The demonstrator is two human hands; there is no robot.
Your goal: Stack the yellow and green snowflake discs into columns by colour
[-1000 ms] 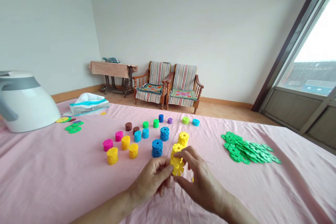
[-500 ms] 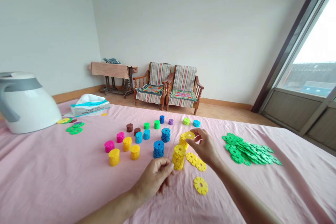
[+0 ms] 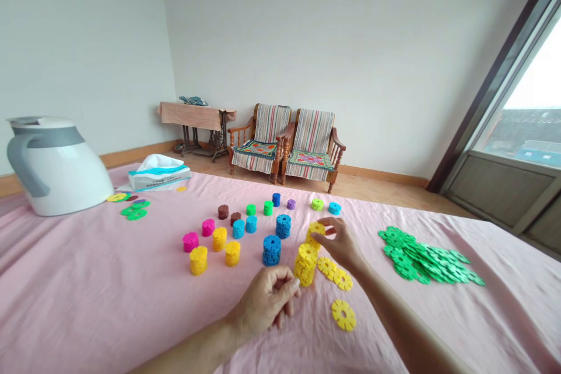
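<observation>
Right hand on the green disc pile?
No, the right hand is at a yellow disc, apart from the green disc pile.

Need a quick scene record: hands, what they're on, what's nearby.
left hand: touching a tall yellow disc stack
right hand: fingers at a shorter yellow disc stack
nearby: three loose yellow discs; blue disc stack
surface: pink sheet
further off: loose green discs; white jug; tissue pack
</observation>
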